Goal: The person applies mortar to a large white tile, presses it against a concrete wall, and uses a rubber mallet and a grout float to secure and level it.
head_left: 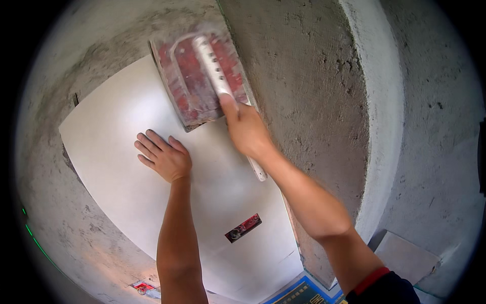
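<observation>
A large white tile [124, 167] stands against the rough wall. My left hand [166, 156] lies on its face, fingers stretched out and thumb apart. My right hand [247, 129] is wrapped round the long whitish handle of a flat paddle-like tapping board [190, 76]. The board's red back is smeared with grey, and motion blurs it. It lies over the tile's upper right part, and I cannot tell whether it touches the tile. The handle's lower end sticks out below my right hand. A narrow rectangular cutout [243, 228] in the tile shows red and dark inside.
To the right, a rough grey wall face [304, 126] meets the tile's edge, with a pale corner strip [379, 111] beyond. A red wall box [143, 288] sits lower left. A blue printed sheet [304, 294] lies at the bottom; a grey slab [407, 256] leans lower right.
</observation>
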Available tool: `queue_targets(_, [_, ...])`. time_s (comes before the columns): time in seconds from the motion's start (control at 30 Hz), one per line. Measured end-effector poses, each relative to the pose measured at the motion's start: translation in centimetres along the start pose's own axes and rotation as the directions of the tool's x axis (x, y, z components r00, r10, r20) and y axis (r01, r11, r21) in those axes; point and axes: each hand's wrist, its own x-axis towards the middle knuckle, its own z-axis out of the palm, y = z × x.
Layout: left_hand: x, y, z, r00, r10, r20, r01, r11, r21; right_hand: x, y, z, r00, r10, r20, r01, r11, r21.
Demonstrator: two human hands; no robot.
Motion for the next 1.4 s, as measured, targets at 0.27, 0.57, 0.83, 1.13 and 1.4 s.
queue_targets(0.27, [0.3, 0.2, -0.2, 0.998, -0.018, 0.066, 0.018, 1.000, -0.006, 2.7, 3.1, 3.7, 0.990, 0.007, -0.141, -0.038, 0.976, -0.213])
queue_targets(0.57, [10.3, -17.3, -2.9, 0.952, 0.293, 0.095, -0.289, 0.956, -0.052, 5.0, 7.1, 3.0, 0.971, -0.011, -0.237, -0.066, 0.947, -0.316])
queue_targets(0.83, [12.3, -20.9, -4.0, 0.959, 0.271, 0.078, -0.274, 0.962, 0.019, 0.6, 0.4, 2.6, 0.993, 0.045, -0.107, -0.047, 0.999, -0.014])
queue_targets(1.13, [12.0, -22.5, -3.3, 0.962, 0.272, -0.006, -0.271, 0.954, -0.132, -8.2, -3.3, 11.1, 0.940, -0.219, -0.261, 0.238, 0.970, 0.044])
queue_targets(1.4, [11.8, -23.3, -2.7, 0.961, 0.259, -0.092, -0.275, 0.912, -0.306, -6.3, -10.6, 15.4, 0.997, -0.077, -0.014, 0.076, 0.996, -0.051])
